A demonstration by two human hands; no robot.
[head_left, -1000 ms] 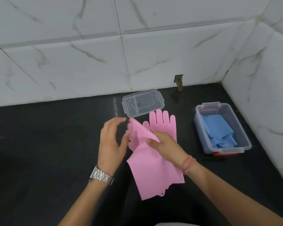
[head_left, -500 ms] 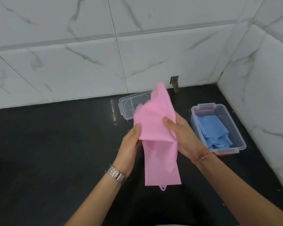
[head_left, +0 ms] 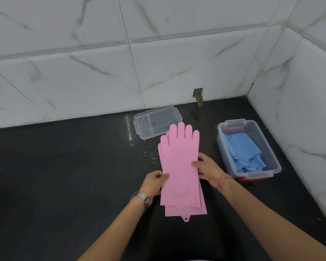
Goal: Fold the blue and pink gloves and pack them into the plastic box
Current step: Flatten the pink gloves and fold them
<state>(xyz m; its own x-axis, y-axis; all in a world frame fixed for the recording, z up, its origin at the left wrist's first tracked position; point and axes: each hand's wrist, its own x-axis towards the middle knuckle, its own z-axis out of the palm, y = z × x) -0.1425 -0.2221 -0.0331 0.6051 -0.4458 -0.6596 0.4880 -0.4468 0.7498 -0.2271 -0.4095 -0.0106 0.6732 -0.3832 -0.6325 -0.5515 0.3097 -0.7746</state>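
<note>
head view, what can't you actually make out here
- Lower pink glove: head view, covered by the upper pink glove; only its cuff edge and finger edges show.
- Blue gloves in the plastic box: bunched, count unclear.
- Left hand and right hand: fingertips hidden under the gloves.

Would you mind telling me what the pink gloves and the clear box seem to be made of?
The pink gloves look like matte silicone or rubber: opaque, limp, faintly dotted. The clear rectangular box looks like glossy hard plastic, since the blue gloves show through its walls.
</note>
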